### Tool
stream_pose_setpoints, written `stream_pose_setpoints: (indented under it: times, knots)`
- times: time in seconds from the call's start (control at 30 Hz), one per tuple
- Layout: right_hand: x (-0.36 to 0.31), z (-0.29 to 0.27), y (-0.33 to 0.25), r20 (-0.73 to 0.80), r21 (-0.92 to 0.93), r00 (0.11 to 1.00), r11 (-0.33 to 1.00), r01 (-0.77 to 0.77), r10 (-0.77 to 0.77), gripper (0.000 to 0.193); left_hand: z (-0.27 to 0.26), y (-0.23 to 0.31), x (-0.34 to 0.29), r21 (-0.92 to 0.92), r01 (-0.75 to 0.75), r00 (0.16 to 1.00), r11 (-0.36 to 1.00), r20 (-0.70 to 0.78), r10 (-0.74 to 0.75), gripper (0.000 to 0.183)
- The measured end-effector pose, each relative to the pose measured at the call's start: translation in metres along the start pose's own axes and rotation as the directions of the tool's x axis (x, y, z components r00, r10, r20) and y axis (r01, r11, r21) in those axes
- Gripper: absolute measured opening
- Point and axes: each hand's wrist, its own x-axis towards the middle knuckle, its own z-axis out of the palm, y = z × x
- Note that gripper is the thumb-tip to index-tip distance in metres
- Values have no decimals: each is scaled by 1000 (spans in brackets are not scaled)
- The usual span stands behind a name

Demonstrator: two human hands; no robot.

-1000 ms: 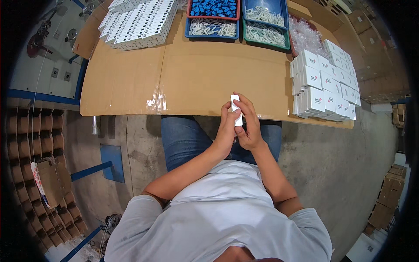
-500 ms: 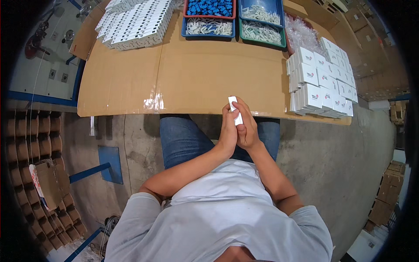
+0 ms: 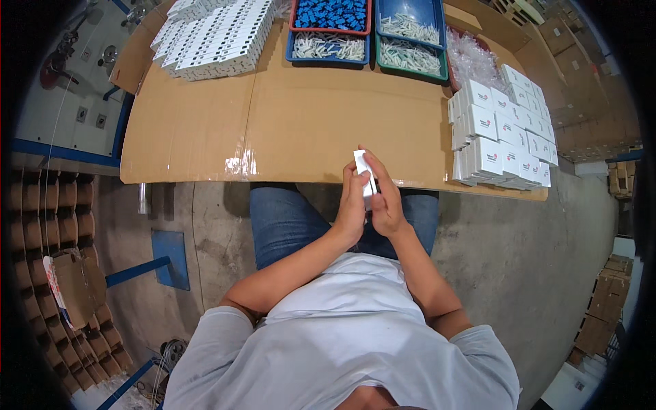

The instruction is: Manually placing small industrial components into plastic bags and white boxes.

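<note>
Both hands hold a slim white box (image 3: 363,164) upright just in front of the table's near edge. My left hand (image 3: 351,210) is closed on its left side, the thumb lying along the near face. On the other side, the fingers of my right hand (image 3: 388,203) reach up along the box, and its thumb bends in toward it. A narrow dark gap shows between the box and the right palm. The lower end of the box is partly hidden by the hands.
Brown cardboard covers the table (image 3: 184,130). White boxes are stacked at right (image 3: 502,137), and rows of white cartons (image 3: 219,41) stand at far left. Trays hold blue parts (image 3: 330,14) and small white pieces (image 3: 410,56). Clear plastic bags (image 3: 471,58) lie beside them.
The white box has turned slightly and shows more of its length. My hands have drawn a little apart around it, opening a gap on the right side.
</note>
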Motion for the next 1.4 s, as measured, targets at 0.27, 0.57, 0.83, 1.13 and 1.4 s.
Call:
stream_pose_setpoints:
  times: [0.27, 0.57, 0.83, 1.13, 1.4]
  knots:
    - [11, -7, -22, 59, 490, 969, 838, -239, 242, 81, -25, 23, 10, 475, -691, 722, 544, 475, 503, 106]
    - [15, -14, -21, -55, 57, 987, 987, -148, 152, 78, -20, 39, 5, 48, 191, 968, 981, 158, -196, 79]
    - [17, -12, -6, -69, -205, 989, 972, 117, -133, 69, 10, 46, -11, 100, 161, 969, 982, 170, -177, 53]
    - [4, -15, -1, -70, -261, 992, 962, 80, -101, 67, 27, 32, -12, 139, 150, 986, 979, 51, -158, 49]
    - [-2, -16, 3, -97, -281, 988, 955, 93, -124, 65, 31, 19, -9, 168, 88, 996, 982, 18, -92, 46]
